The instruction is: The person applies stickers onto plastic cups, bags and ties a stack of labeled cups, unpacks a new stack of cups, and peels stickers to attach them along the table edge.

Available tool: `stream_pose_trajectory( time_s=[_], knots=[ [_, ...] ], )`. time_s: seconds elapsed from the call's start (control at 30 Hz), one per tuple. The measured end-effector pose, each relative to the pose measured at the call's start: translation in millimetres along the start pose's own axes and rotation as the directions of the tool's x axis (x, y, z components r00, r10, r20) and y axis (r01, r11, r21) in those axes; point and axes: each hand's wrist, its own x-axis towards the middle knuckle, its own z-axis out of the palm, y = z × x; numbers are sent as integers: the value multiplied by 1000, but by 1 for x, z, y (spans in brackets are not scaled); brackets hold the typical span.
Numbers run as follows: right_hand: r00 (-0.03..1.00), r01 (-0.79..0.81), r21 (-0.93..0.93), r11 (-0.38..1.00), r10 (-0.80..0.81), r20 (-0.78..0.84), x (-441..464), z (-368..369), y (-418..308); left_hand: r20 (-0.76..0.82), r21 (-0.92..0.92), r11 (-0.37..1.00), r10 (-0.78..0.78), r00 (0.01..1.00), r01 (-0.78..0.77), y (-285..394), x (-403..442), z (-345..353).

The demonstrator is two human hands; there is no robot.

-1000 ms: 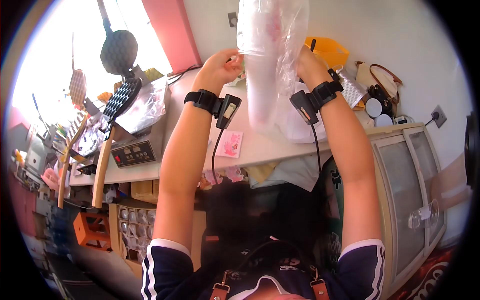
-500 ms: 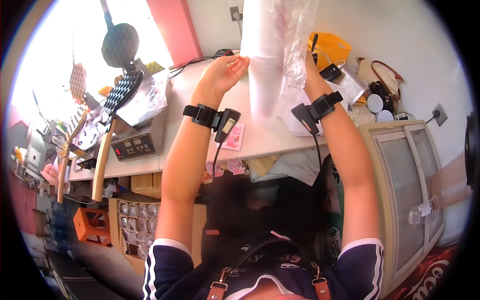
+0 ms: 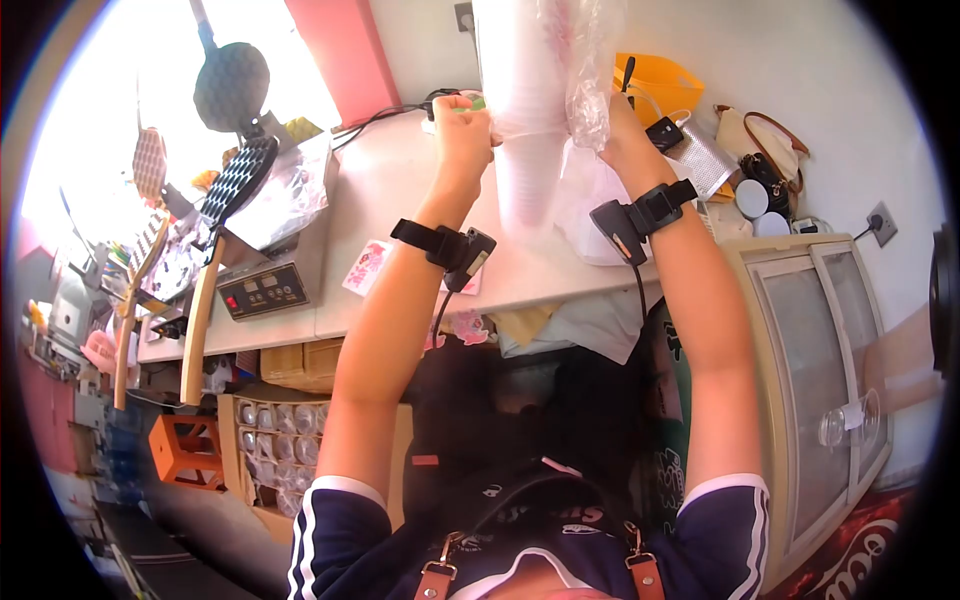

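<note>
Cups [image 3: 527,125] in plastic [image 3: 590,85] rise between left hand [image 3: 465,138], fingers curled together, and right hand [image 3: 622,130], grip hidden

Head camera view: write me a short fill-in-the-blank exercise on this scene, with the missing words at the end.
1. The left hand and the right hand are on opposite ____ of the wrapped stack of cups.
2. The strap around the left wrist is ____.
3. The post beside the bright window is ____.
4. The stool at lower left is ____.

Missing words: sides; black; pink; orange.
</note>
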Motion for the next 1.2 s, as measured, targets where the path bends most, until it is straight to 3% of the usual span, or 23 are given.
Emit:
stream_pose_trajectory(
  time_s=[0.13, 0.27, 0.3, 0.33, 0.37, 0.43, 0.5, 0.57, 0.6, 0.67, 0.8, 0.87, 0.97, 1.03, 1.1, 1.17, 1.2],
  knots=[
    [995, -5, 145, 989, 20, -101, 1, 5, 2, -41, 43, 998, 43, 998, -42, -14, 11, 4],
    [981, 2, 322, 947, 61, -185, 19, 5, 17, -90, 256, 953, 188, 978, -160, -15, 20, 9],
    [980, -28, 17, 999, 31, -194, 26, 2, 28, -107, 331, 924, 240, 965, -193, -16, 21, 10],
    [981, -57, -289, 956, 0, -193, 26, 3, 31, -105, 333, 924, 236, 966, -190, -15, 20, 11],
    [981, -61, -288, 956, 3, -196, 27, 2, 30, -104, 381, 903, 258, 961, -201, -14, 19, 13],
    [973, -216, -327, 920, 176, -148, 29, -2, 28, -103, 429, 880, 272, 957, -204, -13, 15, 12],
    [972, -159, -321, 934, 92, -215, 19, -2, 42, -4, 544, 816, 238, 971, -198, -12, 9, 10],
    [971, -82, -600, 796, -73, -229, 7, -3, 53, -12, 537, 815, 267, 964, -219, -31, 13, 8],
    [971, -81, -600, 796, -73, -228, 5, -4, 58, -18, 531, 811, 301, 953, -246, -43, 17, 7],
    [960, 22, -734, 679, -220, -174, 3, -11, 77, -8, 562, 792, 295, 956, -239, -62, 21, 0],
    [966, -50, -730, 681, -153, -209, 0, -12, 89, -17, 554, 810, 242, 970, -193, -101, 32, -8],
    [945, 110, -801, 589, -311, -99, -5, -10, 90, -26, 541, 827, 199, 980, -153, -104, 32, -8],
    [956, 124, -759, 639, -282, -82, -9, -13, 88, -8, 580, 800, 194, 981, -153, -97, 28, -11],
    [958, 120, -794, 596, -280, -65, -13, -15, 85, 146, 738, 620, 239, 960, -267, -88, 24, -17],
    [961, 112, -823, 557, -273, -54, -13, -13, 90, 190, 758, 565, 287, 939, -326, -85, 15, -15],
    [890, 216, -953, 212, -444, 102, -8, -12, 101, 240, 770, 507, 334, 911, -389, -84, 10, -12],
    [891, 216, -953, 212, -442, 104, -8, -14, 106, 258, 807, 462, 282, 924, -367, -83, 7, -11]
  ],
)
